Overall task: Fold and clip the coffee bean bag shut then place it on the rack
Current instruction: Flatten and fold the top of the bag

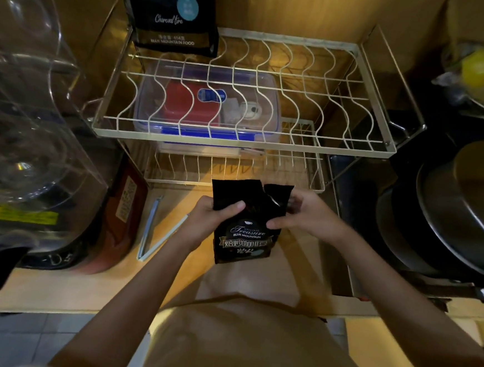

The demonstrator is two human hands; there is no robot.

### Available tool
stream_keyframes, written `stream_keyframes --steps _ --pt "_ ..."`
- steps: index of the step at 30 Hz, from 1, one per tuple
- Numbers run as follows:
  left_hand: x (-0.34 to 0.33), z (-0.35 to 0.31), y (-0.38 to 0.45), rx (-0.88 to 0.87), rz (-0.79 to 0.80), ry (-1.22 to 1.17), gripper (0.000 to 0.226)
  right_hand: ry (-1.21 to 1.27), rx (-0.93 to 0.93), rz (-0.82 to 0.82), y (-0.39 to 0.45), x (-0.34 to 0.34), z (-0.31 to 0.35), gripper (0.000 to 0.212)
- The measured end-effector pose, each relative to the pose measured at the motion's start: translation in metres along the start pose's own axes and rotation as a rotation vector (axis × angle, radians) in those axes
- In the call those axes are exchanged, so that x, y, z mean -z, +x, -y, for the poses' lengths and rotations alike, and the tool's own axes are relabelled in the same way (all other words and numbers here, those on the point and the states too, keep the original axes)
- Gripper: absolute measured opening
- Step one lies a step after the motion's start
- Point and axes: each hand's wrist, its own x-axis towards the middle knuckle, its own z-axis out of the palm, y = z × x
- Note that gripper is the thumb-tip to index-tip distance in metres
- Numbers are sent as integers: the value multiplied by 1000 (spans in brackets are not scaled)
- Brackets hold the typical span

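Hands (203, 221) (305, 214) clamped on my small black foil coffee bag (244, 235); top unfolded, long pale clip (156, 231) unused at nine o'clock, wire rack (238, 142) waiting at twelve.

Two black coffee bags (245, 224) (173, 13), two hands (206, 221) (309, 214), one wire rack (244, 143), one clip (156, 231), one lidded plastic box (209, 105)

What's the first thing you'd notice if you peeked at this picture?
Right in the middle, a left hand and a right hand hold a small black coffee bag with its torn top open. Behind it stands a white wire rack, with a bigger black bag on its back left corner.
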Motion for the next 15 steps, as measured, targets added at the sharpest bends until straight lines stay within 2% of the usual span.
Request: stream_keyframes --steps 6,12,15 --pt "-5 -8 4 -42 4 40 11 115 49 -200 -1 -11 -18 30" --pt "-3 -10 5 -89 -50 69 13 244 46 -223 -1 -16 -30 29" --pt "0 -10 6 -61 -50 50 13 315 14 -245 3 -21 -37 20"
